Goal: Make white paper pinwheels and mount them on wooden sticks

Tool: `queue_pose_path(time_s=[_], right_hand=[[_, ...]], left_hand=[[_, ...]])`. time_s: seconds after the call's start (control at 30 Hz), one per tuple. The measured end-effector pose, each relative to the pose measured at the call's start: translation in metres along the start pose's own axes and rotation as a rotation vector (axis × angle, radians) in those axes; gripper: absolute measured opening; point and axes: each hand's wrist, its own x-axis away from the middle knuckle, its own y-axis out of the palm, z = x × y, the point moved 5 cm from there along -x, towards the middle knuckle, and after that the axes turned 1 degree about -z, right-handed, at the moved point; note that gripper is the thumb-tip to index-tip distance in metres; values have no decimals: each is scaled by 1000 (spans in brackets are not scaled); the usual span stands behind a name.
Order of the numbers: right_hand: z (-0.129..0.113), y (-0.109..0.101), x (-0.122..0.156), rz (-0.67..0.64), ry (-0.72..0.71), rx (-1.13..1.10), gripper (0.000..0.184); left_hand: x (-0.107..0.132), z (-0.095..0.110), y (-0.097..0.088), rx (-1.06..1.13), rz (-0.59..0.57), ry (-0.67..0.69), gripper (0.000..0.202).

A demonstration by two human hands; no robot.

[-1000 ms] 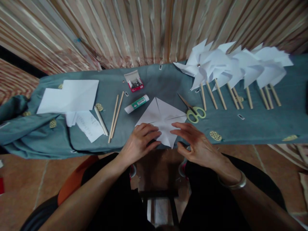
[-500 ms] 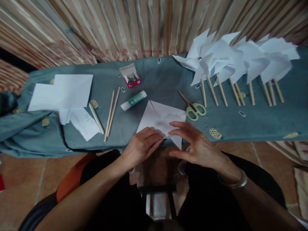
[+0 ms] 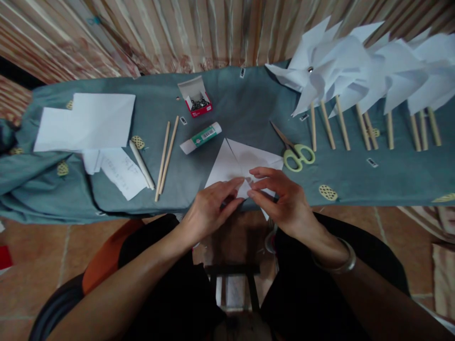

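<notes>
A white cut paper square (image 3: 237, 160) lies at the near edge of the teal cloth (image 3: 249, 109). My left hand (image 3: 210, 208) and my right hand (image 3: 280, 196) meet at its near middle. Both pinch folded flaps of the paper between thumb and fingers. Green-handled scissors (image 3: 297, 154) lie just right of the paper. A glue stick (image 3: 201, 138) lies just behind it on the left.
Several finished white paper pinwheels (image 3: 355, 71) on wooden sticks line the right. A red box of pins (image 3: 197, 102), two wooden sticks (image 3: 165, 156), a white pen (image 3: 141, 163) and white paper sheets (image 3: 87, 123) lie on the left. Striped curtain behind.
The flat square has been partly folded: my hands have drawn together, from lying on the paper to pinching its flaps at the centre. The view has shifted slightly.
</notes>
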Motion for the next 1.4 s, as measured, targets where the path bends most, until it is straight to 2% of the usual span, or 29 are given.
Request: queue_pose_path(time_s=[0.07, 0.17, 0.27, 0.83, 1.03, 1.17, 1.4], right_hand=[[-1, 1, 0, 28, -25, 53, 7], [-1, 2, 0, 54, -62, 137, 9], [-2, 3, 1, 66, -92, 202, 11], [-2, 0, 1, 54, -98, 281, 10], [-6, 0, 0, 81, -174, 307, 7], [-7, 1, 1, 68, -221, 336, 12], [-6, 2, 0, 73, -210, 333, 17]], left_hand=[[1, 3, -2, -9, 2, 27, 40], [3, 9, -3, -103, -4, 143, 27], [3, 9, -2, -145, 9, 188, 17], [-2, 2, -2, -43, 7, 119, 18], [-4, 2, -3, -35, -4, 120, 17], [-4, 2, -3, -47, -21, 126, 17], [-4, 2, -3, -65, -51, 126, 18]])
